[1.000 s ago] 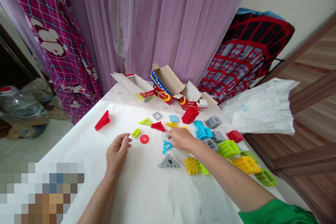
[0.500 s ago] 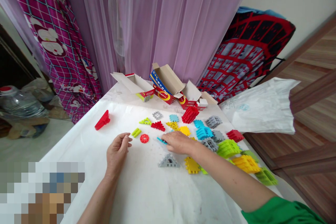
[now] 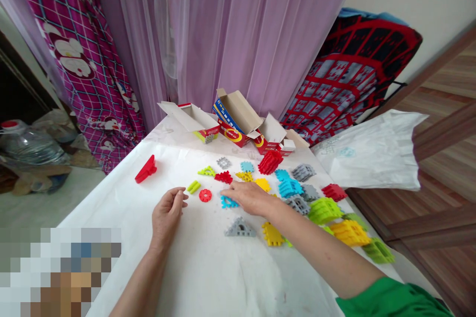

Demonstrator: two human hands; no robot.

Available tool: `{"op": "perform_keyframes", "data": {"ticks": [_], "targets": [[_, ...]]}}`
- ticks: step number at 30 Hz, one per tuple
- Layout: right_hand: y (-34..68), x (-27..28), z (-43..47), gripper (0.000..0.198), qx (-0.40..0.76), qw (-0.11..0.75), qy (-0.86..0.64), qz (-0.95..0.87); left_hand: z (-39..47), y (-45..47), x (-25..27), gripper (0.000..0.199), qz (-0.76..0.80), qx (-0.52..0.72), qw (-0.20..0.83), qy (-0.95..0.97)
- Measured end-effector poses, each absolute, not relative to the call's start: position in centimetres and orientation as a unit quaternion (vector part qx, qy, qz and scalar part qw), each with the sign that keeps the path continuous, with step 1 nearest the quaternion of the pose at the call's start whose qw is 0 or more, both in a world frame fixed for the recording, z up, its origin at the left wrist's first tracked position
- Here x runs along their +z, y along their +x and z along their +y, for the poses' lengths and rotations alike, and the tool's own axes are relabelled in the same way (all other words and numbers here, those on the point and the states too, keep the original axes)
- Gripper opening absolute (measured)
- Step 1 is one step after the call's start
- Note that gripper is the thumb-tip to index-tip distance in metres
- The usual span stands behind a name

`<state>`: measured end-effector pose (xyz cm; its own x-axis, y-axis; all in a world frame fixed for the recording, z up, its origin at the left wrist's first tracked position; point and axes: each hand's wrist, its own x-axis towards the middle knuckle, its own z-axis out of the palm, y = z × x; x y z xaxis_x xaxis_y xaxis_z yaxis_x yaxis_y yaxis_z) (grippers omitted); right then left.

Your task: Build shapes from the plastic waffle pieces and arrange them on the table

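A blue triangular building piece (image 3: 229, 202) with toothed edges lies flat on the white table, its upper right side covered. My right hand (image 3: 250, 197) reaches over it, fingers stretched out and touching it, the thumb mostly hidden. Left of it, my left hand (image 3: 168, 210) rests on the table with fingers loosely curled and thumb against them; nothing shows inside. Between the hands are a red toothed disc (image 3: 205, 195) and light-green sticks (image 3: 194, 187). A red triangular piece (image 3: 223, 177) lies just beyond my right fingertips, and a grey triangular piece (image 3: 240, 228) sits nearer me.
Stacked yellow (image 3: 349, 232), green (image 3: 324, 210), blue (image 3: 290, 188) and red pieces (image 3: 270, 162) crowd the right side. Opened cardboard boxes (image 3: 238, 114) stand at the back. A long red piece (image 3: 146, 169) lies far left. A white bag (image 3: 372, 151) hangs past the right edge.
The blue triangular piece, seen nearly edge-on in my right fingers before, now lies flat. My right fingers have straightened over it. My left hand has stayed put.
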<state>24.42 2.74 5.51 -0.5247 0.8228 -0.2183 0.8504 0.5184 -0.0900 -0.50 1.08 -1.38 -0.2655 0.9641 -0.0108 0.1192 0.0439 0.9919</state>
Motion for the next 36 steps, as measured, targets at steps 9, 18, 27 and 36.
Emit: {"op": "perform_keyframes", "data": {"ticks": [9, 18, 27, 36], "targets": [[22.6, 5.7, 4.1, 0.024, 0.025, 0.143, 0.410, 0.900, 1.1, -0.4, -0.9, 0.043, 0.601, 0.523, 0.403, 0.451], [23.2, 5.6, 4.4, 0.027, 0.003, 0.146, 0.409, 0.901, 1.1, -0.4, -0.9, 0.045, 0.600, 0.524, 0.408, 0.446], [22.4, 6.0, 4.2, 0.021, 0.026, 0.176, 0.421, 0.890, 1.1, -0.4, -1.2, 0.045, 0.598, 0.525, 0.410, 0.447], [23.8, 6.6, 3.3, 0.030, 0.000, 0.149, 0.504, 0.851, 1.0, -0.4, -0.9, 0.044, 0.599, 0.526, 0.403, 0.450]]}}
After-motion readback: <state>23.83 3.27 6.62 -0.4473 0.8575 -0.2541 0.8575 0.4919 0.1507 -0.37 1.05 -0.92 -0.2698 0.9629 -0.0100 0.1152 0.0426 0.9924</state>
